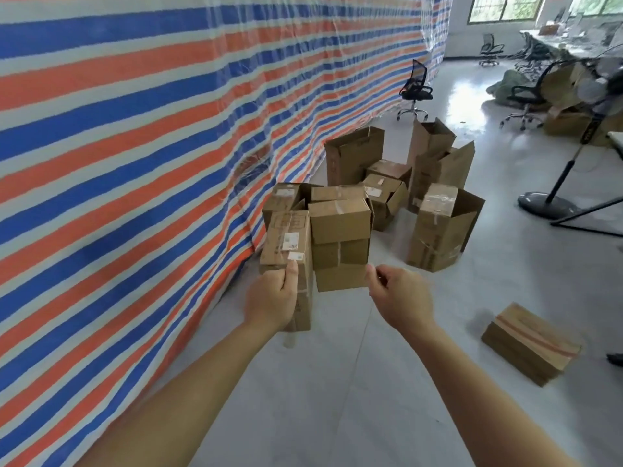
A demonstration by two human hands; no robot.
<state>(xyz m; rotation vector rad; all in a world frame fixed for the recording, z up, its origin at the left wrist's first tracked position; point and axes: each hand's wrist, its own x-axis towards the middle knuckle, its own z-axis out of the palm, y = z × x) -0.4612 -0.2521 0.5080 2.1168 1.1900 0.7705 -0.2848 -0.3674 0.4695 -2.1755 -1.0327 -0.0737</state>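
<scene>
Labelled cardboard box (286,244) stood tall and narrow at the near left corner of the pile, close against the striped tarpaulin (135,146) and touching the stacked cartons (338,230) on its right. The left hand (271,299) gripped its lower part, thumb pressed on the front face and fingers wrapped behind; whether its bottom edge rested on the floor (337,382) could not be told. The right hand (401,298) hung just beside the stack, fingers loosely curled and holding nothing.

The step looked like a pick-up from the pile — one hand on, the other not yet. The next move probably called for the right hand to take the box's free side or underside, since a one-handed hold on so tall a box could let it tip.

Room was tight on the left, where the tarpaulin hung, and ahead among the cartons. Bare floor lay toward the person and to the right — short of the flat cardboard bundle (531,343) and the fan stand (553,197).
</scene>
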